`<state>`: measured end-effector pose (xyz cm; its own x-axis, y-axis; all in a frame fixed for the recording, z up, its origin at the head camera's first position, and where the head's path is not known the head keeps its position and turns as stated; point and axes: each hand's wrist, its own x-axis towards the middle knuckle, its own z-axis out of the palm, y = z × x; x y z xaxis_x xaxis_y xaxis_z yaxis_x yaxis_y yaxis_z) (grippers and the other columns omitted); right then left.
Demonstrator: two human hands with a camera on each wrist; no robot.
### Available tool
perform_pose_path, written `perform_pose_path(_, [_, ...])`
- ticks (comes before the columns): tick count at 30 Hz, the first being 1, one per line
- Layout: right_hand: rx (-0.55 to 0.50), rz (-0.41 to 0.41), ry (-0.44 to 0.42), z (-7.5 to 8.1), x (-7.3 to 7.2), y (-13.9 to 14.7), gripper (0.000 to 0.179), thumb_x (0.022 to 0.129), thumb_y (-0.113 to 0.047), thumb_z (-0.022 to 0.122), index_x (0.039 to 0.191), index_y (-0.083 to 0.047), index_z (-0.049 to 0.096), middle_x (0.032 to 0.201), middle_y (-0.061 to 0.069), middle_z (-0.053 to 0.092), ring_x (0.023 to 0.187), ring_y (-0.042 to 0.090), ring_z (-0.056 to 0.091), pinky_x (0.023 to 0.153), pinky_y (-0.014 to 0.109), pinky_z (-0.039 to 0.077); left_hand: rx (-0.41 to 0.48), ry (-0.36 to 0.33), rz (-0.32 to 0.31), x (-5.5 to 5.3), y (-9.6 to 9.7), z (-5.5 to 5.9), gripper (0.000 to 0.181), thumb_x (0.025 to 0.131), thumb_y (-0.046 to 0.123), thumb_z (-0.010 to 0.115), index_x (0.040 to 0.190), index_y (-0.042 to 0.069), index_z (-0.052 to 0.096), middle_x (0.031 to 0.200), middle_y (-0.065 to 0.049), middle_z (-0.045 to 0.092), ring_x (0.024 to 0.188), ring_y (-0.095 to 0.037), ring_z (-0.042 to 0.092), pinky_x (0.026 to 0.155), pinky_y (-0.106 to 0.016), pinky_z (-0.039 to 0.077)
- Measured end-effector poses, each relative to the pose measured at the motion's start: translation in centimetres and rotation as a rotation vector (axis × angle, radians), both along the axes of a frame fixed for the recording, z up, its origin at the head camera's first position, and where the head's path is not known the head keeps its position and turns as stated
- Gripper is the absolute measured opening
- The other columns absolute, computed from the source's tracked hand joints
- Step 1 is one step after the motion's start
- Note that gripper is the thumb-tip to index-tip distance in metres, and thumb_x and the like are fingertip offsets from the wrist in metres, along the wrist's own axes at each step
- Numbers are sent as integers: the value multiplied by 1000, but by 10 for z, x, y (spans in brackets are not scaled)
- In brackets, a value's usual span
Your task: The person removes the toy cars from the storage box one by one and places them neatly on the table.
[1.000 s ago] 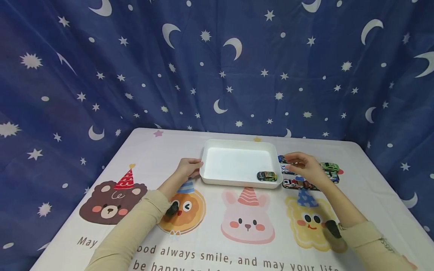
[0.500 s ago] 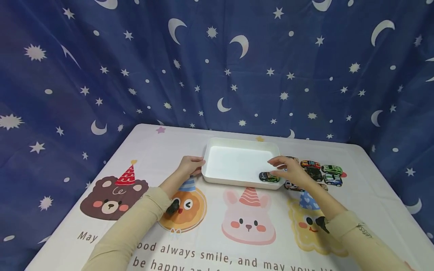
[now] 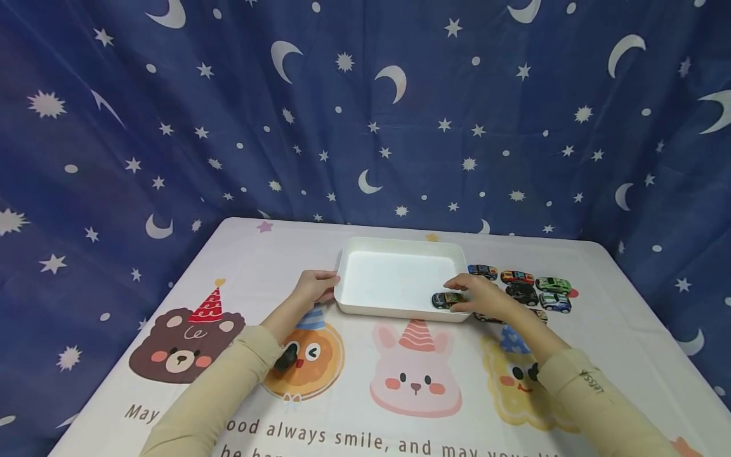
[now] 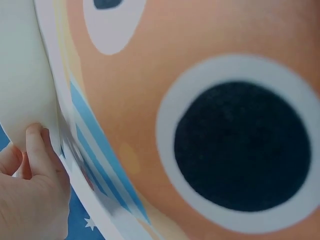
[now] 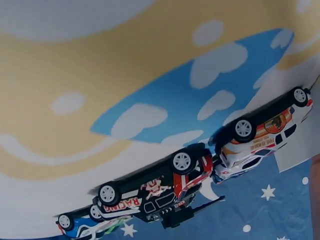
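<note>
A shallow white rectangular tray [image 3: 394, 273] lies on the table. My left hand [image 3: 313, 287] holds its left wall; in the left wrist view the fingers [image 4: 39, 145] press against the tray's outside. Inside the tray's near right corner is a dark toy car [image 3: 442, 299] with green and orange markings. Reaching over the right wall, my right hand [image 3: 482, 297] pinches this car between thumb and fingers, covering its right end. Only a sliver of that hand shows at the edge of the right wrist view.
Right of the tray, several toy cars stand close together, among them a green car [image 3: 553, 285], a red-orange car [image 3: 516, 277], a black car [image 3: 522, 293] and a white car [image 5: 265, 132]. My right forearm passes over the near side of this group. A starry blue curtain [image 3: 365, 114] hangs behind the table.
My right hand has moved left from above the cars outside the tray to the car inside it and now grips that car. The left hand stays on the tray.
</note>
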<state>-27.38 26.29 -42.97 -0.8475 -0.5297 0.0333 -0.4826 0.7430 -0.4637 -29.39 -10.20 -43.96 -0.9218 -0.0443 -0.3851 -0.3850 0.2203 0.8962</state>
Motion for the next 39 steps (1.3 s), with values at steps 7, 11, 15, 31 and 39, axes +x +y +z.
perform_pose_path(7, [65, -30, 1, 4, 2, -5, 40, 82, -15, 73, 115, 4, 61, 112, 19, 63, 104, 35, 60, 87, 44, 53, -12, -7, 8, -3, 1, 2, 33, 92, 14, 62, 122, 2, 61, 121, -19, 61, 71, -6, 62, 67, -18, 57])
perform_pose_path(11, [136, -37, 12, 6, 2, -10, 37, 81, -17, 74, 110, 4, 64, 110, 19, 64, 103, 34, 60, 86, 43, 54, 12, 0, -9, -8, -3, -5, 31, 89, 14, 66, 118, 3, 64, 113, -17, 65, 73, -10, 66, 69, -23, 58])
perform_pose_path(15, [175, -55, 9, 7, 0, -14, 33, 79, -16, 75, 105, 3, 66, 107, 17, 65, 101, 33, 61, 85, 41, 54, 20, -2, -13, -10, -3, -6, 31, 89, 14, 65, 118, 3, 64, 113, -17, 65, 74, -11, 66, 72, -24, 58])
perform_pose_path(31, [21, -7, 104, 23, 19, 5, 29, 84, -10, 70, 109, 0, 62, 101, 10, 67, 91, 25, 64, 78, 39, 55, 4, 2, 5, -2, 3, 3, 33, 92, 13, 62, 123, 1, 61, 119, -20, 62, 61, -3, 59, 58, -15, 54])
perform_pose_path(39, [-3, 20, 140, 33, 34, 43, 29, 82, -7, 71, 109, 0, 64, 104, 13, 67, 94, 30, 63, 80, 46, 54, 27, 19, 5, 0, 3, -1, 35, 93, 14, 61, 124, 0, 59, 120, -21, 61, 65, -3, 61, 62, -16, 55])
